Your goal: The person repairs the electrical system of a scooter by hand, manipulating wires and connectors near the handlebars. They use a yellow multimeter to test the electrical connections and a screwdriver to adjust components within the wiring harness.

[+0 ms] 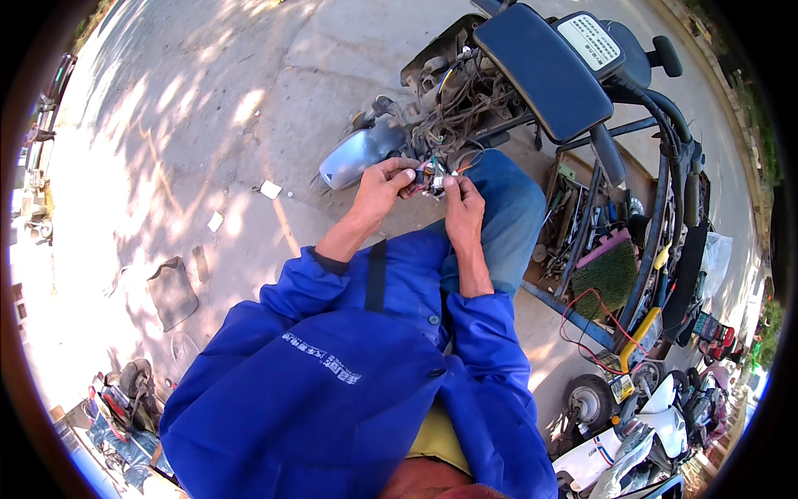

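My left hand (382, 187) is closed, its thumb and fingers gripping a bunch of small wire connectors (431, 178) with coloured leads. My right hand (461, 208) pinches the same bunch from the right, thumb at a pale connector. Just behind them a tangle of dark wiring (461, 104) spills from the opened front of a vehicle, beside a silver-grey body panel (362, 158). My bent leg in blue jeans (499, 216) is under and right of the connectors.
A padded black seat (540, 66) and metal frame overhang a tray of tools (565, 208) with a green mat (605, 279) and red leads. Parked scooters (657, 424) stand lower right; more lie lower left (125, 416). A dark flat sheet (170, 291) lies on the concrete (216, 116).
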`<act>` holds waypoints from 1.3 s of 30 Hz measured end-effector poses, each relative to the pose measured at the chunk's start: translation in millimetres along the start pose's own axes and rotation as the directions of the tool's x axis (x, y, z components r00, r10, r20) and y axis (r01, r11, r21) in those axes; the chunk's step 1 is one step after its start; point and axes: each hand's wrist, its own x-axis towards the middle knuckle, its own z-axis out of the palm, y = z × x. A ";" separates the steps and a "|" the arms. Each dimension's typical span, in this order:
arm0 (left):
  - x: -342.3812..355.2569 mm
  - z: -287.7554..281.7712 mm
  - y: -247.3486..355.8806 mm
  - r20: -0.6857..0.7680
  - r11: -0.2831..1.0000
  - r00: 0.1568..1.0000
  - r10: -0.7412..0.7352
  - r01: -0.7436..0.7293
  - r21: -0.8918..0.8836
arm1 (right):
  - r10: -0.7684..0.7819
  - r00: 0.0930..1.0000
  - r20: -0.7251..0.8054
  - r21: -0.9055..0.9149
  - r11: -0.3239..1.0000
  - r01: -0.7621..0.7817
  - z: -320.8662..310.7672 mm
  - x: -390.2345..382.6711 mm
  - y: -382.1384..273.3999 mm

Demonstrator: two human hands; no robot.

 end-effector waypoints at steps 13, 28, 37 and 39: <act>-6.9 3.6 13.7 0.062 0.998 0.996 0.064 -0.064 -0.005 | 0.059 0.998 -0.033 0.057 0.997 -0.057 0.2 3.2 -8.3; -7.3 2.8 15.3 0.125 0.993 0.985 0.117 -0.117 -0.010 | 0.142 0.987 -0.076 0.181 0.975 -0.127 1.2 8.0 3.6; -5.6 3.6 15.8 0.126 0.995 0.988 0.093 -0.087 -0.053 | 0.121 0.989 -0.083 0.190 0.976 -0.103 2.0 8.2 2.6; -5.4 4.5 15.8 0.121 0.995 0.988 0.092 -0.086 -0.057 | 0.120 0.989 -0.082 0.196 0.975 -0.102 2.3 7.7 2.7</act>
